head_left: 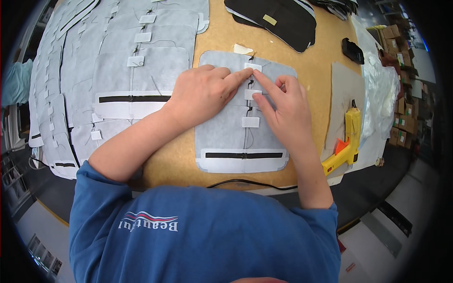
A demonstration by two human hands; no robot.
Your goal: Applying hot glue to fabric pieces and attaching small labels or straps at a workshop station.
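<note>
A grey rounded fabric panel (217,134) lies flat before me, with a thin dark wire (246,134) running down its middle. Several small white tabs (250,122) sit along that wire. My left hand (203,92) rests on the panel's upper left part, index finger stretched to the uppermost tab (253,66) and the other fingers partly curled. From the right, my right hand (290,106) touches the same tab with its index fingertip. Its thumb tip is at the tab below, apart from the index finger. A black strip (243,155) on a white band crosses the panel's lower end.
Overlapping grey panels (113,70) cover the table's left side. A yellow glue gun (351,134) stands at right by a grey board (342,94). Black panels (278,21) and a small black case (352,50) lie farther back. A black cable (245,181) runs along the near edge.
</note>
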